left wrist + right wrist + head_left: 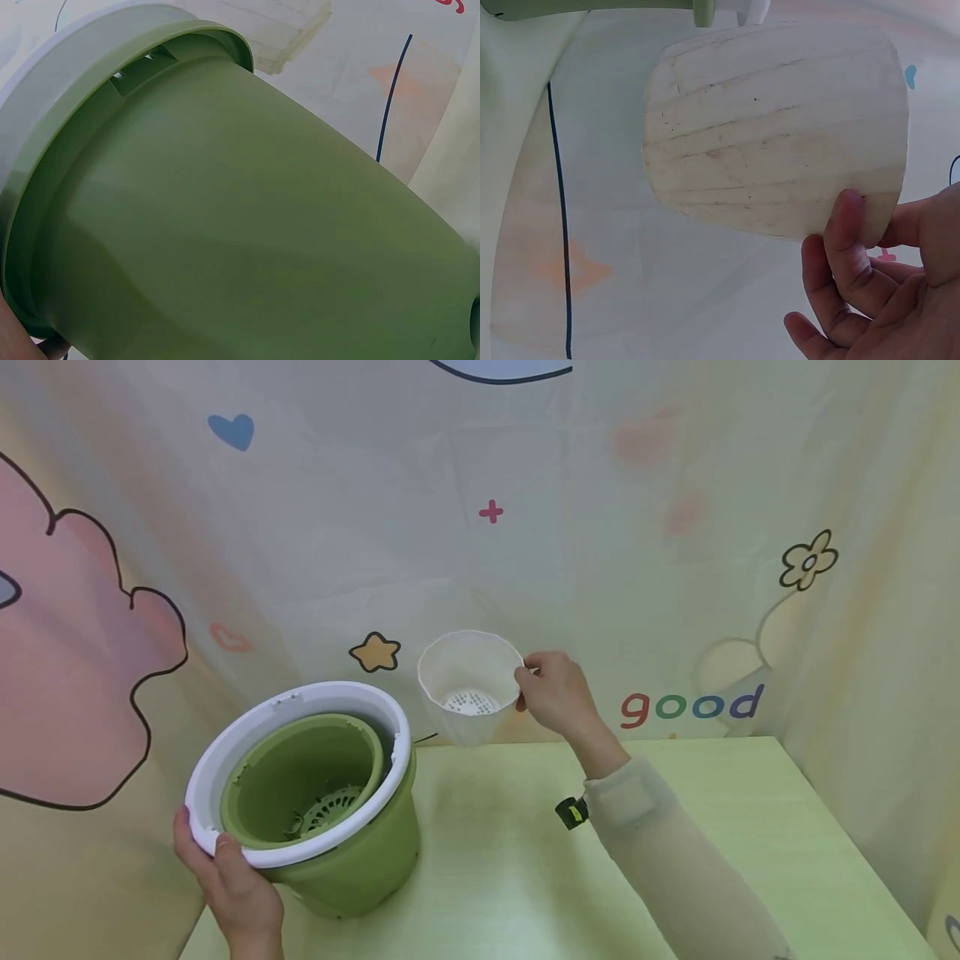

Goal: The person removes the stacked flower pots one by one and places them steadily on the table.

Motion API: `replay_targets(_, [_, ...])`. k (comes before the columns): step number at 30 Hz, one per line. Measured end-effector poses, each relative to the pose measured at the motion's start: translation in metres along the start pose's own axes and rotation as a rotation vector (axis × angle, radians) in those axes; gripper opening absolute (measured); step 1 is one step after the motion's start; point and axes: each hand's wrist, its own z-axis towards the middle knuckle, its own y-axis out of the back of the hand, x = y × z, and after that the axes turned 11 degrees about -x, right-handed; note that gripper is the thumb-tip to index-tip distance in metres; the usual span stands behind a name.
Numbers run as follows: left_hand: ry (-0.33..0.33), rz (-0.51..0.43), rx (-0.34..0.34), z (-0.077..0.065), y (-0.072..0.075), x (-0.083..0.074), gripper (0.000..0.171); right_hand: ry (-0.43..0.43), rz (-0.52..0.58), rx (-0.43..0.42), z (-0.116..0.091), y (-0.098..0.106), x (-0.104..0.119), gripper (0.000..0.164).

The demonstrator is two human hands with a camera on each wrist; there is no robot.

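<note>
My left hand grips the white rim of a green flower pot that leans toward me on the table at the left. A smaller green pot with a slotted bottom is nested inside it, with dark bits near the slots. My right hand pinches the rim of a white plastic pot, held in the air to the right of the green one. That white pot has a perforated base, and its ribbed outside carries brownish marks in the right wrist view.
Both pots are over a pale green table. A printed curtain with hearts, a star and the word "good" hangs behind its back edge and along the sides. A black wrist strap piece sticks out from the right sleeve.
</note>
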Motion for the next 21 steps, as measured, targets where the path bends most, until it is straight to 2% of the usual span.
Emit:
replay_targets(5, [0.009,0.012,0.003,0.000,0.001,0.000,0.058,-0.015,-0.016,0.016,-0.002,-0.004,-0.009,0.036])
replay_targets(12, [-0.013,-0.001,0.008,0.000,0.000,-0.001,0.059,-0.033,-0.024,0.030,-0.002,-0.012,-0.022,0.037])
replay_targets(21, [0.002,0.040,-0.002,0.000,0.001,0.001,0.058,-0.056,-0.072,0.041,-0.001,-0.021,-0.037,0.037])
